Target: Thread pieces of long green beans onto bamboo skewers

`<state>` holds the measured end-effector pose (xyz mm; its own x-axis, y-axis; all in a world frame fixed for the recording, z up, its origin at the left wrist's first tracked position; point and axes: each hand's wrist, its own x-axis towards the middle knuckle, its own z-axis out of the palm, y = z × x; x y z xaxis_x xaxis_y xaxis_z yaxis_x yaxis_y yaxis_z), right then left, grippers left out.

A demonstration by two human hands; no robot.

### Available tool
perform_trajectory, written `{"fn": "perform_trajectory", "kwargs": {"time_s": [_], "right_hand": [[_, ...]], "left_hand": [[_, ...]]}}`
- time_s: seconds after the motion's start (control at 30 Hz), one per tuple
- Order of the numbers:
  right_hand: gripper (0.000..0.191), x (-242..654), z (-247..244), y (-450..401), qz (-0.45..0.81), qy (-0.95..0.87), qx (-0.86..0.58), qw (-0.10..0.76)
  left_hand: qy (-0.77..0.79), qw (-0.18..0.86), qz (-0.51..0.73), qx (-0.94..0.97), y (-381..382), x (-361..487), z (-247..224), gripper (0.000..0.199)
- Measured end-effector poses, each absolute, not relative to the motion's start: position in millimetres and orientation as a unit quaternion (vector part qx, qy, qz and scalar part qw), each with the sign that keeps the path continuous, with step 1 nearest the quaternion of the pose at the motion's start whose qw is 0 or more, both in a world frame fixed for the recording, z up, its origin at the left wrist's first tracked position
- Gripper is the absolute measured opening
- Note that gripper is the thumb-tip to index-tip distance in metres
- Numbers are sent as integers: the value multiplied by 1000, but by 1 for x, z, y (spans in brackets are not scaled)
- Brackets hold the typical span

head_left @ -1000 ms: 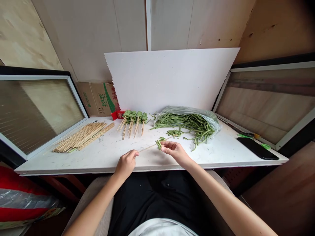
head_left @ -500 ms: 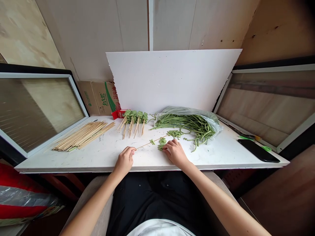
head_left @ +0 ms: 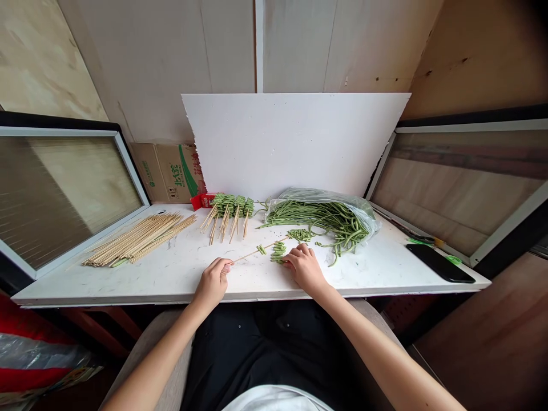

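My left hand (head_left: 216, 277) is closed on the near end of a bamboo skewer (head_left: 245, 256), which slants away to the right just above the white tabletop. Short green bean pieces (head_left: 261, 249) sit at the skewer's middle; whether they are threaded or lie beside it I cannot tell. My right hand (head_left: 305, 267) rests on the table with bent fingers against the near end of a row of cut green bean pieces (head_left: 278, 250). Its fingertips are partly hidden. Just beyond lies a small pile of cut beans (head_left: 299, 234).
Loose skewers (head_left: 139, 237) lie at the left. Several finished bean skewers (head_left: 233, 206) are stacked at the back, by a cardboard box (head_left: 165, 171). A plastic bag of long green beans (head_left: 317, 211) lies behind my right hand. A black phone (head_left: 440, 263) is far right.
The whole view has shifted slightly. Both hands keep nearly the same place on the table, the left one still holding the skewer.
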<state>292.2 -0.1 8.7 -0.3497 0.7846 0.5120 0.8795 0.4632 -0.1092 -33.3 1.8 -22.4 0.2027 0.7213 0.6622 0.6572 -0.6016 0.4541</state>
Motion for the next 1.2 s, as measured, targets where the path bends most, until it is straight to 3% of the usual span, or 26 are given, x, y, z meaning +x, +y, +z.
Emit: {"fn": "perform_trajectory", "kwargs": {"time_s": [0.23,0.37,0.47,0.6,0.77,1.2], "right_hand": [[19,287,11,-3,-94,-820,-507,249],[18,293,14,3,-28,-803,-503,318],[21,306,15,13,92,-753,-492,427],[42,322,14,24,328,-589,-478,564],[42,324,9,25,510,-483,-384,599],[45,318,5,23,521,-466,-385,603]], "left_hand": [[445,37,447,775,3,-33,-24,26],[444,36,449,775,3,-34,-23,25],[444,33,449,775,2,-34,-23,26],[447,28,450,773,2,-34,-24,27],[441,36,450,776,2,-35,-25,27],[437,36,440,784,1,-31,-27,30]]}}
